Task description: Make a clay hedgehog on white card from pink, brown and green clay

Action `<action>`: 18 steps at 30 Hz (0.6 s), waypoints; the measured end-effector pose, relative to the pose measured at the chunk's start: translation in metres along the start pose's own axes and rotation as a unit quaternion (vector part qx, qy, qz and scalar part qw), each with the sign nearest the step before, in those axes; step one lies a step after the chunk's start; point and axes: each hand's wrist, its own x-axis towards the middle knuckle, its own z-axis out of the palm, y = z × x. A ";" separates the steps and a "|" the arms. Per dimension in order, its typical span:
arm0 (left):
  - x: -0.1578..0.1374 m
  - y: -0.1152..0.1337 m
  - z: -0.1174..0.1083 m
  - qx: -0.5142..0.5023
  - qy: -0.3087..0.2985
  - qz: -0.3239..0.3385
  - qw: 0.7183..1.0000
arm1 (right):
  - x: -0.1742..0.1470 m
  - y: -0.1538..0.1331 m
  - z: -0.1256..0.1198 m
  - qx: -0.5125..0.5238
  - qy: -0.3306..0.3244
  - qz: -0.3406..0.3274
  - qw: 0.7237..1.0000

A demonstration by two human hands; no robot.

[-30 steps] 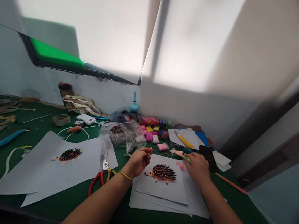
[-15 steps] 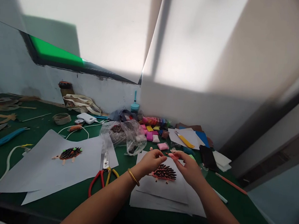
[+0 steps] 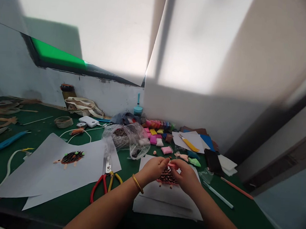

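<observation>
Above a hedgehog figure [image 3: 167, 178] on white paper [image 3: 168, 199], my two hands meet. My right hand [image 3: 184, 173] is closed in a pinch on a small piece of pink modelling clay [image 3: 172, 165]. Beside it, my left hand [image 3: 153, 169] has its fingertips pressed together near the clay; what they hold is too small to make out. The figure has dark seed-like spines and a pink body, and the hands partly cover it. A second hedgehog figure [image 3: 72, 157] with green and orange balls lies on paper to the left.
Clay packets [image 3: 167, 150] and a green clay packet [image 3: 194, 162] lie behind the hands. Red-handled scissors [image 3: 103, 181] and yellow-handled pliers [image 3: 111, 179] are to the left. A yellow cutter [image 3: 190, 144], a black pouch [image 3: 212, 161] and a white pen [image 3: 218, 194] lie right.
Both hands have come closer together and lower over the hedgehog figure. My right hand has moved left and down with the pink clay, uncovering the green packet and the white pen.
</observation>
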 end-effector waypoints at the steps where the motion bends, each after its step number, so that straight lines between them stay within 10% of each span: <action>1: 0.001 -0.001 -0.001 -0.073 0.011 -0.032 0.997 | 0.003 0.006 -0.001 -0.017 0.009 0.005 1.000; 8: -0.005 -0.006 -0.018 -0.521 -0.055 -0.130 0.842 | 0.024 0.071 -0.001 -0.163 -0.041 0.057 0.984; 18: -0.006 -0.019 -0.024 -0.451 -0.035 -0.131 0.882 | 0.014 0.063 -0.003 -0.198 0.021 0.036 0.979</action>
